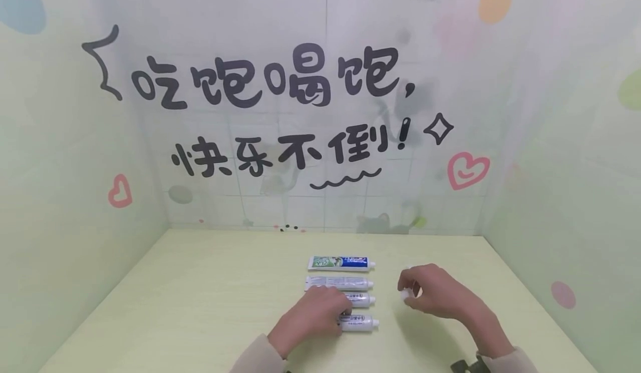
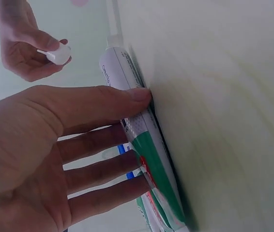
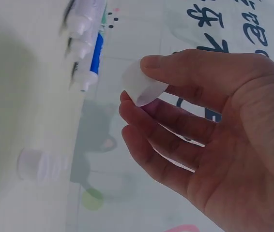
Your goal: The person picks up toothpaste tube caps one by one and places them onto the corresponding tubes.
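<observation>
Several toothpaste tubes lie side by side, their narrow white ends pointing right. My left hand (image 1: 317, 313) is over the nearest white-and-green tube (image 2: 151, 154), pinching it between the thumb and the fingers beyond it. To the right, my right hand (image 1: 440, 292) holds a small white cap (image 3: 144, 84) above the table, between thumb and fingertips. Behind the left hand are another white tube (image 1: 361, 299), a pale tube (image 1: 340, 283) and, farthest back, a blue-and-green tube (image 1: 338, 263).
More white caps (image 3: 31, 164) stand in a row on the table below the right hand, partly blurred. The pale yellow table (image 1: 200, 284) ends at a printed back curtain (image 1: 280, 206), with pale sheets (image 1: 566, 195) at both sides.
</observation>
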The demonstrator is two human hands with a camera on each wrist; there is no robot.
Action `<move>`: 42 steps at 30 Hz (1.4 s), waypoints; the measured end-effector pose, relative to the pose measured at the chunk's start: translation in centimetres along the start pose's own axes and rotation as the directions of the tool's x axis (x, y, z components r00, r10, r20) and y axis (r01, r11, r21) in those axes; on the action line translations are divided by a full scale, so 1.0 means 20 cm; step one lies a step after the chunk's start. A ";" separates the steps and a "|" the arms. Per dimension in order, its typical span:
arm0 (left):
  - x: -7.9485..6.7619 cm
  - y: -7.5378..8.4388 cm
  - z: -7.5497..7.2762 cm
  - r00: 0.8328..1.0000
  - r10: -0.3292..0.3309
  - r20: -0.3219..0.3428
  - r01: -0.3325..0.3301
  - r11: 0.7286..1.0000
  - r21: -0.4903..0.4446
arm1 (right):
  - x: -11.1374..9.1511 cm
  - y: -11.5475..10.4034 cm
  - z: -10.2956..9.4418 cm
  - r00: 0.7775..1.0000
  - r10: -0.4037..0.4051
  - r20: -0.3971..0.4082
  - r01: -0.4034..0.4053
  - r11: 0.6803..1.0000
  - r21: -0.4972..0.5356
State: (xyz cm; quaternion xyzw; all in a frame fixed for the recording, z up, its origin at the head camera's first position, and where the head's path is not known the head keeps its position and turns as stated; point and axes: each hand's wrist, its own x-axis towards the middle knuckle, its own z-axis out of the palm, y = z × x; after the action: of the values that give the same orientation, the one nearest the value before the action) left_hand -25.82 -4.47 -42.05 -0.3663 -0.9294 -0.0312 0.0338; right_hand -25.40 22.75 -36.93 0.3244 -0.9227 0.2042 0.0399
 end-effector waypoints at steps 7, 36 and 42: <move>0.00 -0.01 0.00 1.000 -0.005 -0.008 0.005 0.998 -0.055 | 0.03 -0.05 -0.02 0.996 0.067 -0.056 -0.068 0.998 -0.018; -0.09 -0.04 -0.29 0.955 -0.018 -0.295 -0.010 0.996 -0.093 | 0.06 -0.15 -0.04 0.890 -0.031 -0.455 0.186 0.935 0.301; -0.09 -0.03 -0.30 0.938 -0.008 -0.345 -0.022 0.996 -0.082 | 0.07 -0.14 -0.02 0.943 0.059 -0.327 0.152 0.799 0.582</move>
State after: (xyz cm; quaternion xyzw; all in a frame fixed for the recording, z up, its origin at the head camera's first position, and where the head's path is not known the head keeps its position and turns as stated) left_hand -24.62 -6.54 -36.23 -0.3594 -0.9056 -0.1342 0.1809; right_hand -24.77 20.07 -35.36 0.3044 -0.7821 0.5357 0.0936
